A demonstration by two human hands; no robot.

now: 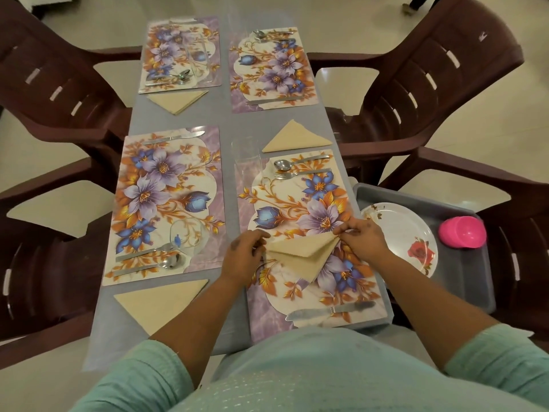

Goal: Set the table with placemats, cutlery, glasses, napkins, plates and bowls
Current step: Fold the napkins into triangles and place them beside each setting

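A beige napkin (300,257) lies half folded on the near right floral placemat (285,203). My left hand (242,257) pinches its left corner and my right hand (364,239) pinches the raised right corner. This placemat carries a spoon (283,165), a fork (285,175), a knife (329,310) and a clear glass (246,157). Three other placemats hold cutlery, and the two on the left each hold a glass. Folded triangular napkins lie at the near left (160,304), mid right (295,138) and far left (176,101).
A grey tray (472,281) rests on the chair at right, holding a white flowered plate (407,233) and a pink bowl (463,231). Dark brown plastic chairs (59,84) stand along both sides of the narrow grey table (227,120).
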